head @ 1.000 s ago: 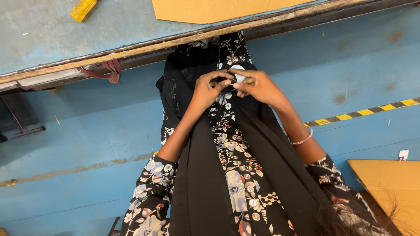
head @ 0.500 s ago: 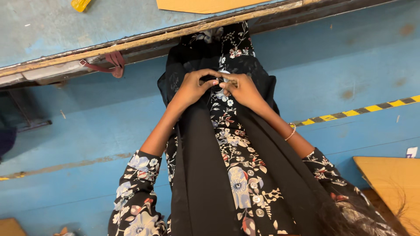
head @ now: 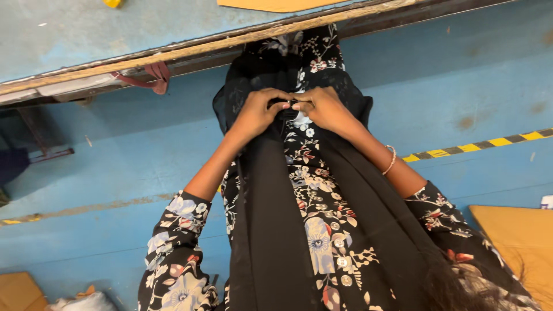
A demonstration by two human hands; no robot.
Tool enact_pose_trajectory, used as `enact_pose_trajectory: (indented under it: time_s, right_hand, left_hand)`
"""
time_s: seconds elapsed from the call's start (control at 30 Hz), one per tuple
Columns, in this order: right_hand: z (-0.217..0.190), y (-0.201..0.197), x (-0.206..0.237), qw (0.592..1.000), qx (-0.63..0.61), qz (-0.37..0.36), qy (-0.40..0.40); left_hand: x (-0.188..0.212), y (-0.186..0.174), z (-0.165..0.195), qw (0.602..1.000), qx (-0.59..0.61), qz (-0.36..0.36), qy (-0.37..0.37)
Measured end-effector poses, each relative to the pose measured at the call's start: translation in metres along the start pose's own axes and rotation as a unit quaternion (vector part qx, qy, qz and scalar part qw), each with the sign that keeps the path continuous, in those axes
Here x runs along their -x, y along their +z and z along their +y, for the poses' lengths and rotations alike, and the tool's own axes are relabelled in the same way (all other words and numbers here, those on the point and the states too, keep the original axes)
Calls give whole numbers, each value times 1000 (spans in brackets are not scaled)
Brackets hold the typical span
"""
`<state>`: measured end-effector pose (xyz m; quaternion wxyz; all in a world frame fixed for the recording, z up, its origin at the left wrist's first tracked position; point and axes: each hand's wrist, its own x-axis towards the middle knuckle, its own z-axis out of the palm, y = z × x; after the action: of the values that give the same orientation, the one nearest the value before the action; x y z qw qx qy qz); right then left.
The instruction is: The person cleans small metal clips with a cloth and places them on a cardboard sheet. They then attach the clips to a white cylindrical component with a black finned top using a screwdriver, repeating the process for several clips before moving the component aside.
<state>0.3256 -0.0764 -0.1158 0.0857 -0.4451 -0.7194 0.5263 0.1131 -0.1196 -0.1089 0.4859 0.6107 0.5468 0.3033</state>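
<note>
left hand + right hand: fingertips pinched together on black scarf at the waist, likely gathering it | counter edge just ahead | floor below

Your light is even and fairly bright, coming from overhead; no hard glare anywhere. The blue floor either side of your hands reads flat and matte, with only a soft shadow under the table edge just beyond your fingers. Your left hand and right hand are reasonably sharp, knuckles distinct. The black cloth below your hands swallows detail; folds barely show. Straight lines bow towards the frame edges, a wide-lens effect. The hair nearest you, at lower right, is soft and out of focus.
</note>
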Motion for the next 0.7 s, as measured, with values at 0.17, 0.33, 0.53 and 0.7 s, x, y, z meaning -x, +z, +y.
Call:
enact_pose_trajectory:
  time_s: [0.17,0.33,0.53,0.7]
  right_hand:
    - [8,5,-6,997,44,20,-56]
    - [24,20,-9,994,71,38,-72]
    - [33,29,-16,994,43,58,-77]
    - [34,21,-31,984,112,43,-136]
  left_hand:
    - [13,19,-15,998,-9,53,21]
    - [19,30,-19,995,-23,100,16]
    - [16,25,-19,994,-17,108,16]
    - [11,16,-31,996,19,71,-41]
